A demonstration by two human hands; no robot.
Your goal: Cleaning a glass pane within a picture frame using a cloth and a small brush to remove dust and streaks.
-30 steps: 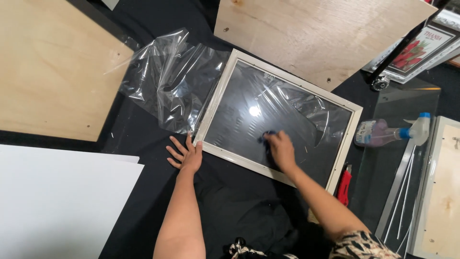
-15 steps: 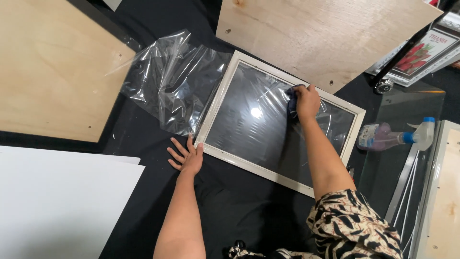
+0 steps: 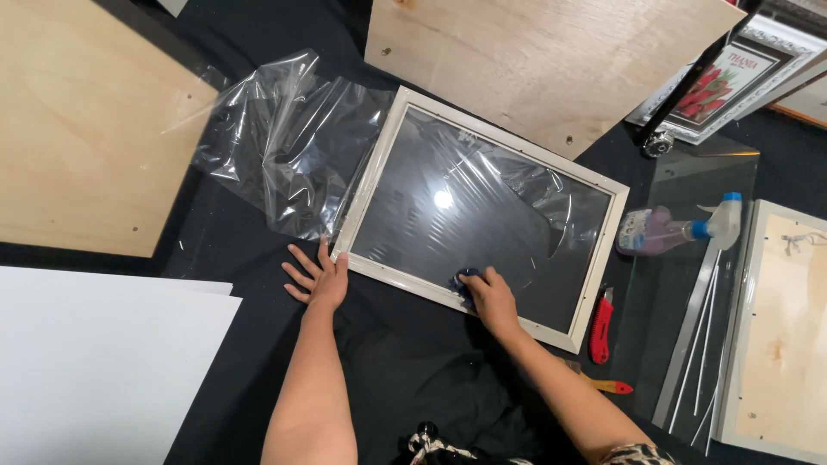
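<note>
Two hands work here. Right hand (image 3: pixel 493 297) has its fingers closed around a dark cloth (image 3: pixel 466 283), pressed on the glass of the pale picture frame (image 3: pixel 603 258) at its near edge. Left hand (image 3: pixel 317 277) lies flat, fingers spread open, at the frame's near-left corner on the black bench (image 3: pixel 258 250). Hard pressing could crack the glass; the crumpled plastic film (image 3: pixel 284 146) under the frame's left side may let it slide.

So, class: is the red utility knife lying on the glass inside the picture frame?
No, the red utility knife lies on the black cloth outside the picture frame, by its right corner.
</note>
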